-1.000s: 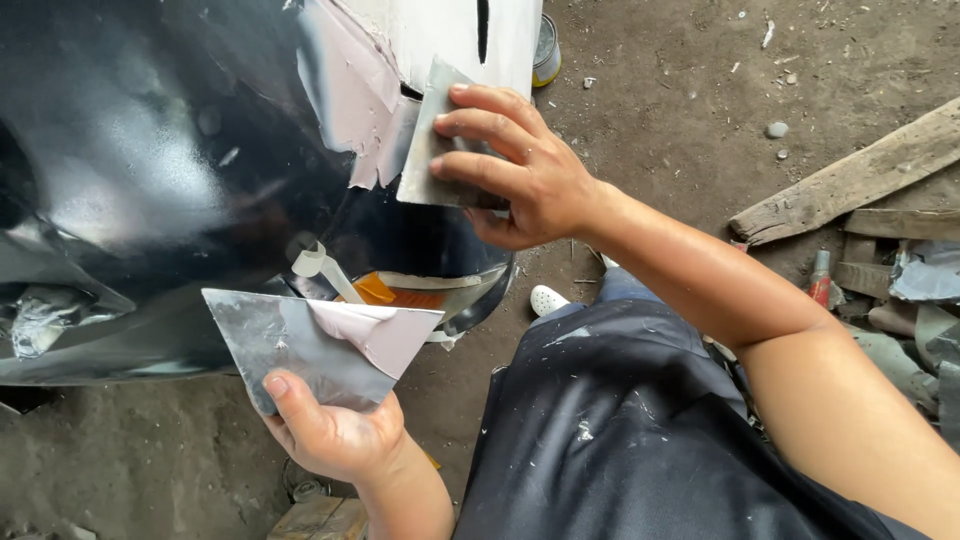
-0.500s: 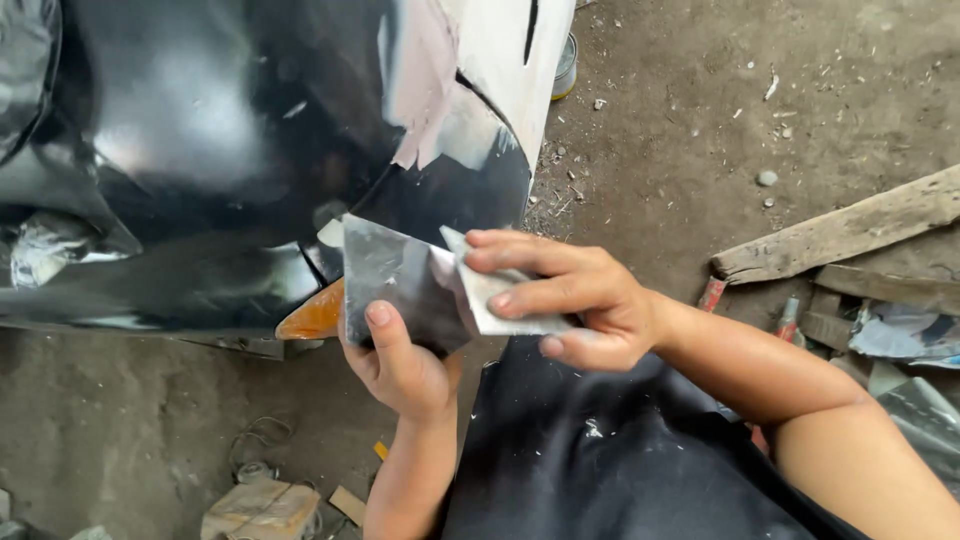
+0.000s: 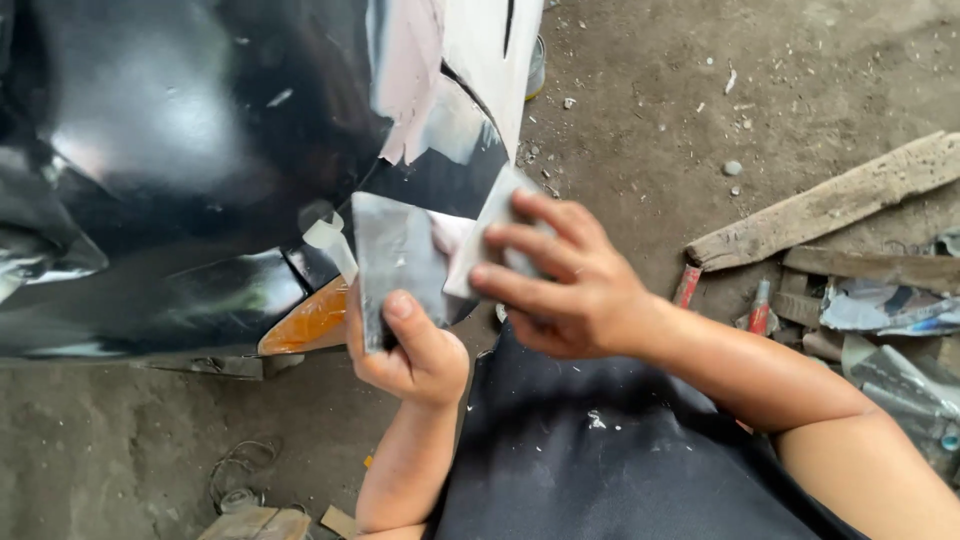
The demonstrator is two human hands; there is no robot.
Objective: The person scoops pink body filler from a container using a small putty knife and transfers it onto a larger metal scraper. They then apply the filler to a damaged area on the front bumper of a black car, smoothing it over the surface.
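Two hands work one grey sheet [image 3: 395,250]: my left hand [image 3: 410,350] pinches its lower edge, thumb pressed on the face, while my right hand [image 3: 560,285] is clamped on one small grey pad [image 3: 495,235], fingers laid flat over it against the sheet's right edge. Behind them stands one glossy black car panel [image 3: 180,150] with an orange light [image 3: 310,320], and one wooden plank [image 3: 830,200] lies on the dirt ground [image 3: 650,100].
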